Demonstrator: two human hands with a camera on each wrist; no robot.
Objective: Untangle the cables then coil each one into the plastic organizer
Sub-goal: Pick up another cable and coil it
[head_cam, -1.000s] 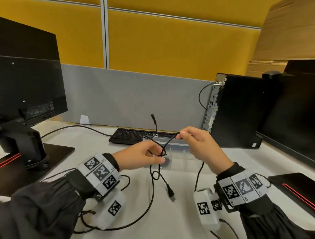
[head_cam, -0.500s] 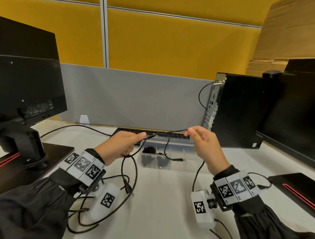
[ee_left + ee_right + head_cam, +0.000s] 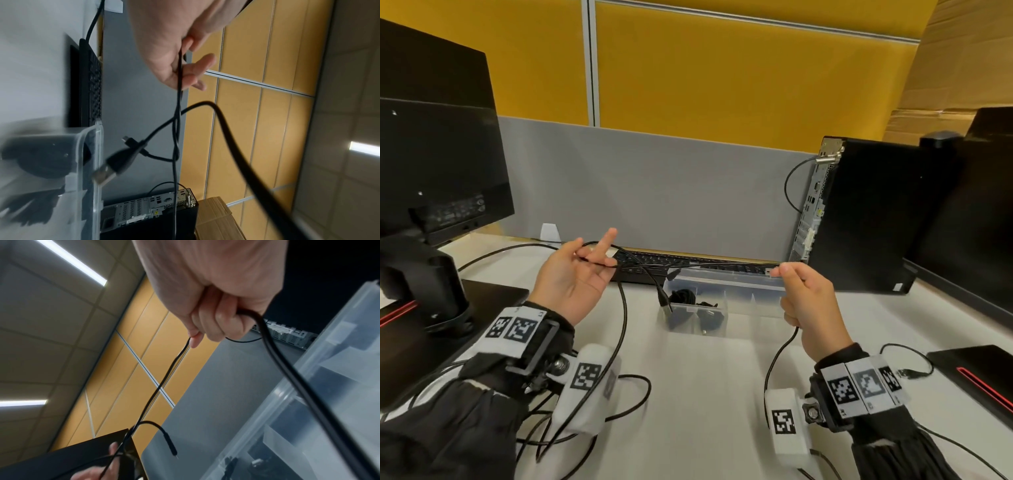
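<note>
A thin black cable point(image 3: 705, 265) stretches almost taut between my hands, just above the clear plastic organizer point(image 3: 750, 305). My left hand point(image 3: 595, 257) is palm up, fingers curled over the cable and one finger pointing up. In the left wrist view the cable point(image 3: 180, 78) runs across those fingers. A USB plug point(image 3: 665, 303) hangs from a crossing strand over the organizer's left end. My right hand point(image 3: 779, 272) pinches the cable near its end, and more cable point(image 3: 287, 369) drops from its curled fingers. Coiled black cables point(image 3: 683, 296) lie in the left compartments.
A black keyboard point(image 3: 640, 270) lies right behind the organizer. A monitor point(image 3: 431, 154) on its stand is at the left, a PC tower point(image 3: 859, 219) and another monitor point(image 3: 979, 222) at the right. Loose cable loops point(image 3: 633, 394) lie on the white table by my left wrist.
My left hand has moved up and to the left and turned palm up, drawing the cable straighter. The USB plug now dangles over the organizer. The right hand has barely moved.
</note>
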